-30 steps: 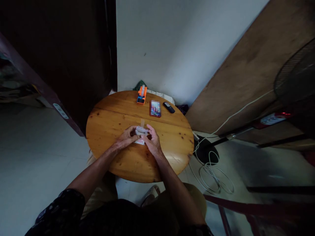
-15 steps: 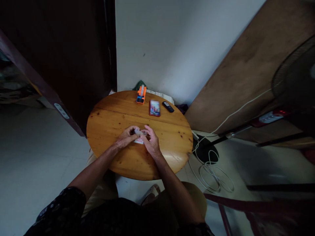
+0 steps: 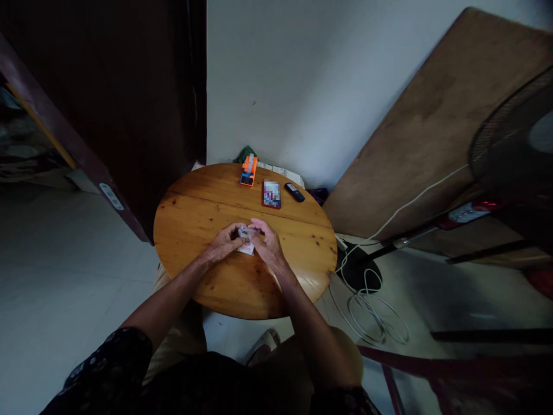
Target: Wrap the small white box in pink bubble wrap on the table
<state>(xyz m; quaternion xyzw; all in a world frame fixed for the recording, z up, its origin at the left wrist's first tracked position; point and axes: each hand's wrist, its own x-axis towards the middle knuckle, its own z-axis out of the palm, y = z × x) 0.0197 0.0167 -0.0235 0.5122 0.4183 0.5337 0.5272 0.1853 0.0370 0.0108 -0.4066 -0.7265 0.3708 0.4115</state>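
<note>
Over the middle of the round wooden table [image 3: 185, 213], both my hands close around a small white packet [image 3: 246, 249] with reddish print and a greyish, see-through-looking upper part. My left hand [image 3: 224, 242] pinches its left side with thumb and fingers. From the right, my right hand [image 3: 268, 245] has its thumb on the packet and its fingers curved over the far edge. Fingers cover much of the packet, so its exact kind is unclear.
An orange and blue tape dispenser [image 3: 249, 170] stands at the table's far edge. Near it lie a red-edged phone-like thing [image 3: 271, 194], its face blurred, and a black keypad phone [image 3: 294, 192]. Right of the table are a standing fan [image 3: 514, 127] and coiled white cable [image 3: 380, 323] on the floor.
My right fingers have drawn closer over the packet, and its grey upper part now lies flatter against the printed part. The view has shifted slightly.
</note>
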